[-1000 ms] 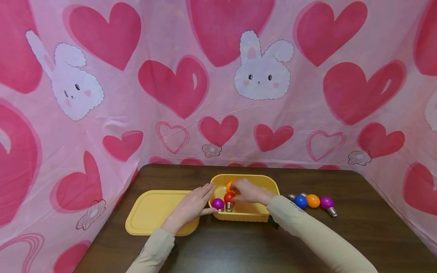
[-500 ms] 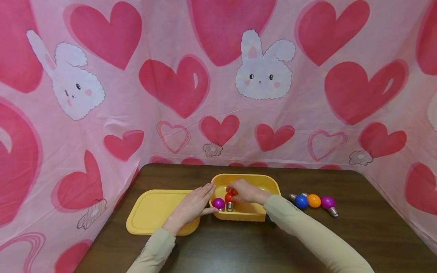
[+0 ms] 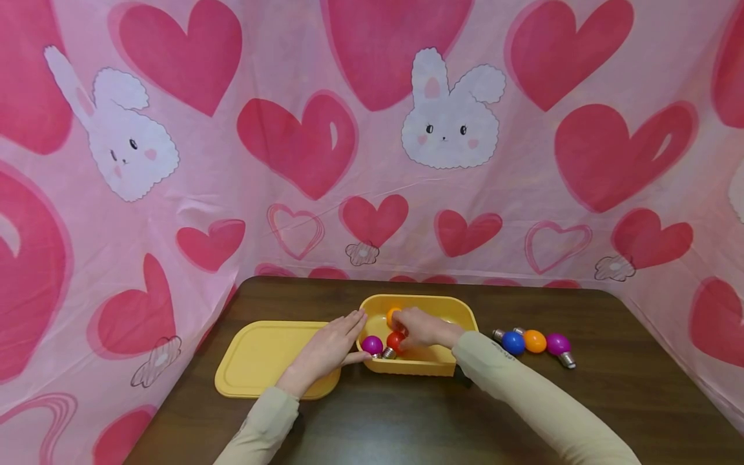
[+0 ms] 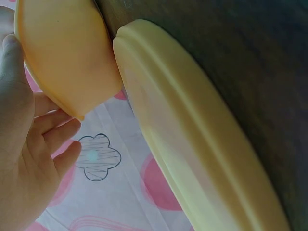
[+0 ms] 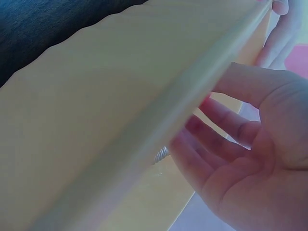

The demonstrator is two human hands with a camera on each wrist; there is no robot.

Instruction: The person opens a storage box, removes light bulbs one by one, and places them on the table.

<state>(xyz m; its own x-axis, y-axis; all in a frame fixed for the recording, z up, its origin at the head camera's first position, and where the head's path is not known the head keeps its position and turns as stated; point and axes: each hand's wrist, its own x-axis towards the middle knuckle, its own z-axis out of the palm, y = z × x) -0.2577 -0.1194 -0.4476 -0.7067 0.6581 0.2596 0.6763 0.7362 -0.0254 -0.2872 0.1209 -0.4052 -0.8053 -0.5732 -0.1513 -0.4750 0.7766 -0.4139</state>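
A yellow rectangular box (image 3: 409, 368) stands at the middle of the table with coloured light bulbs inside. My right hand (image 3: 427, 327) reaches into it and pinches a red light bulb (image 3: 396, 341), whose metal base points front-left; the fingers hide part of it. Behind that, an orange light bulb (image 3: 393, 316) is partly covered by the same hand. A purple light bulb (image 3: 372, 345) lies in the box's front left corner. With its fingers fairly straight, my left hand (image 3: 325, 352) rests against the box's left end, thumb near the front rim. Both wrist views show the box wall close up.
A yellow lid (image 3: 261, 361) lies flat to the left, partly under the left forearm. Right of the box lie a blue bulb (image 3: 513, 343), an orange bulb (image 3: 535, 341) and a purple bulb (image 3: 558, 344), close together. A pink heart-patterned cloth (image 3: 372, 161) hangs behind the table.
The red bulb has turned and shifted slightly right, its base swinging from facing front to front-left. My right hand has moved only a little; my left hand stays at the box.
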